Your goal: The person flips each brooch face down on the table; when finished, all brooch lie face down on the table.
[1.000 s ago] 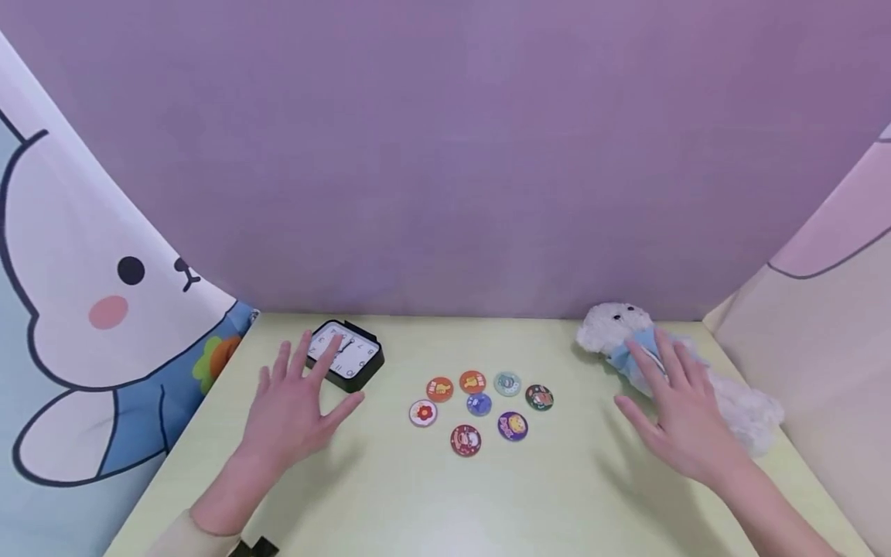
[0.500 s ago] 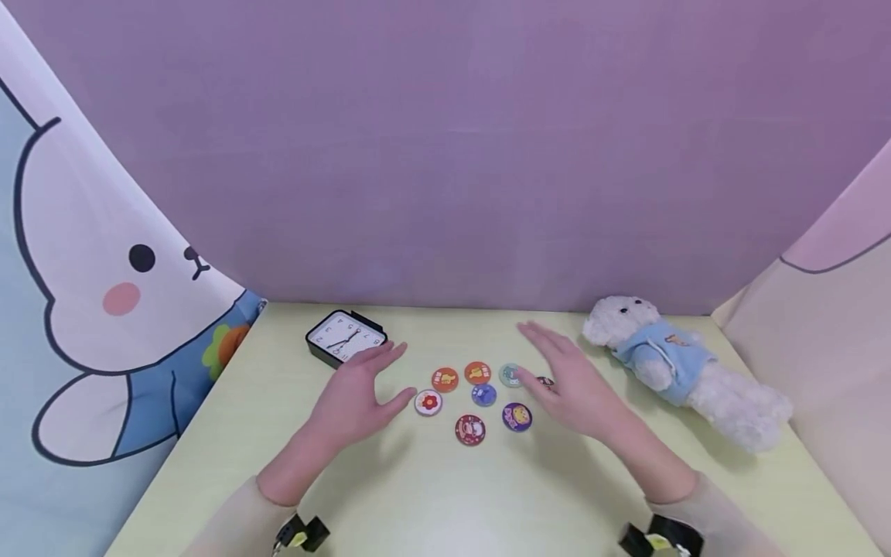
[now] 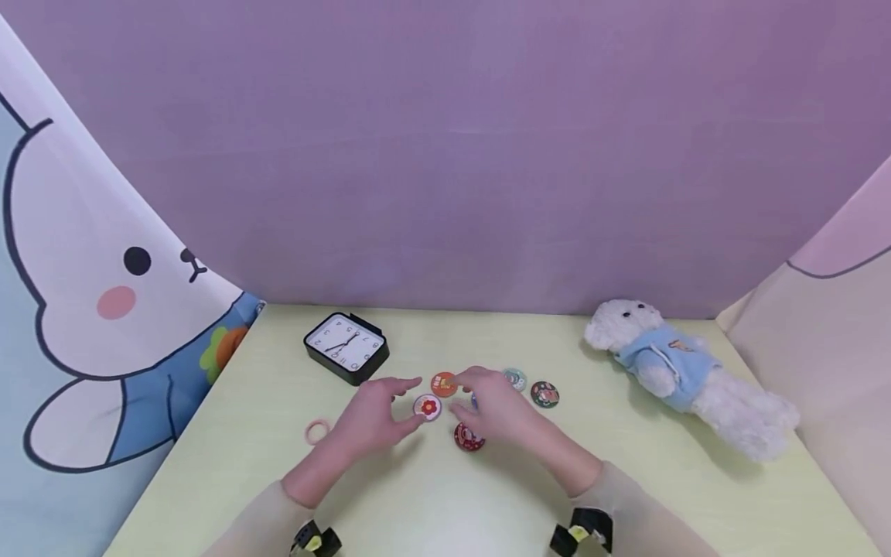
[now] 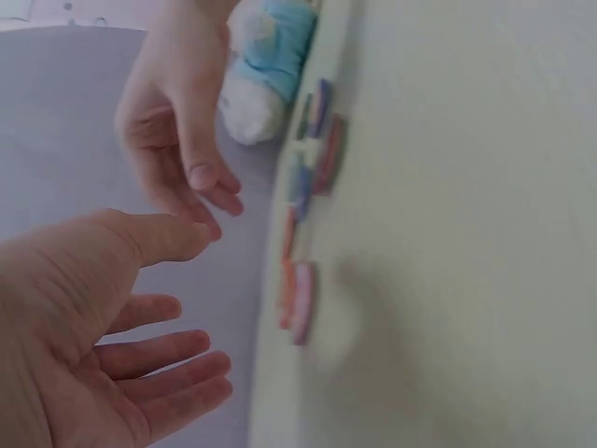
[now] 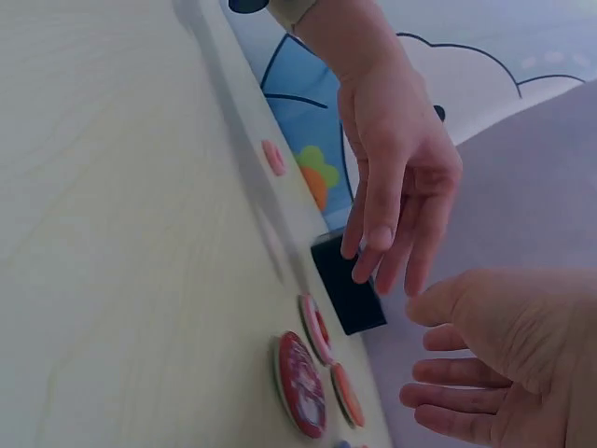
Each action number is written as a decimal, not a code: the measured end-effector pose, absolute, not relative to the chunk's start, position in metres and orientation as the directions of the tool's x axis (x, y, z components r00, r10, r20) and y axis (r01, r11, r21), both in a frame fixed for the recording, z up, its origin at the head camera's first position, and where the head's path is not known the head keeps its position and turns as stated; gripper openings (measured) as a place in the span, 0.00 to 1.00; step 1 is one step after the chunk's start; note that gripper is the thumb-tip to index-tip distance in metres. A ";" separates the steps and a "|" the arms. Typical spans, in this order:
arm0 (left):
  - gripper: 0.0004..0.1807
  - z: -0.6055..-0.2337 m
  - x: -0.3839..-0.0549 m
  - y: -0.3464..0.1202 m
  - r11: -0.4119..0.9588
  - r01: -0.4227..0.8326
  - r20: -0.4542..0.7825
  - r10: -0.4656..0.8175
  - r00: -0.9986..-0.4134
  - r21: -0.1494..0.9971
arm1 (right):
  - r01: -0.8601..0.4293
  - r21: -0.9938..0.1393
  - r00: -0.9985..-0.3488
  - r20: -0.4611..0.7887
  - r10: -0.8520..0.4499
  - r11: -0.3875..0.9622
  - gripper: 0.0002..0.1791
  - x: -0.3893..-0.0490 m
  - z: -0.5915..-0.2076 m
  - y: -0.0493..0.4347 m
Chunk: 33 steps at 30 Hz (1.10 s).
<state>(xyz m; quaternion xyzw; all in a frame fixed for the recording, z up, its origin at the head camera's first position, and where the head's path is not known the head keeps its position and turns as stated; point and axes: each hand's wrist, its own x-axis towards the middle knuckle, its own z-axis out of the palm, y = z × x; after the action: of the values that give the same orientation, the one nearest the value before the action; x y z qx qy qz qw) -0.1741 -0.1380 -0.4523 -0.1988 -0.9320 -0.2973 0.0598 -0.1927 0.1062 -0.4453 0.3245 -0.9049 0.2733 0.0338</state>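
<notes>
Drawn closer together than half second ago: left hand [image 3: 371, 415], fingers straight; right hand [image 3: 497, 404], fingers loosely bent, both empty. Hovering at 9 and 3 o'clock from flower badge [image 3: 428, 406], partly hiding other flat, round, shiny badges [image 3: 544, 394]. Newly visible at 7 o'clock from boxy black clock [image 3: 346, 346]: pink ring [image 3: 308, 433]. At 3 o'clock from badges: fluffy white teddy [image 3: 724, 398], blue top [image 3: 674, 363].

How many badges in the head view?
6: flower badge, orange badge left of right hand; blue badge, red badge partly covered; teal badge, green badge at right. Others may be hidden.
</notes>
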 end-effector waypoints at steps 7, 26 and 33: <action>0.29 -0.477 -0.185 -0.135 0.780 0.356 0.131 0.338 -0.932 0.515 | -0.641 -0.418 -0.755 0.188 -0.629 0.644 0.15 -0.199 -0.459 0.081; 0.17 -0.483 -0.192 -0.127 0.663 0.379 0.221 0.313 -0.924 0.646 | -0.640 -0.383 -0.765 0.229 -0.603 0.666 0.02 -0.206 -0.480 0.074; 0.08 -0.481 -0.191 -0.122 0.565 0.355 0.238 0.272 -0.933 0.745 | -0.553 -0.610 -0.785 0.155 -0.599 0.567 0.08 -0.202 -0.480 0.082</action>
<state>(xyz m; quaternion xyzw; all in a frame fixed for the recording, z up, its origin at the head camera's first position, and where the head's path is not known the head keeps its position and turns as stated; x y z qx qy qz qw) -0.1909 -0.1224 -0.4811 -0.1773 -0.8832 -0.4315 0.0480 -0.2017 0.0820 -0.4797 0.3257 -0.8845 0.3322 -0.0347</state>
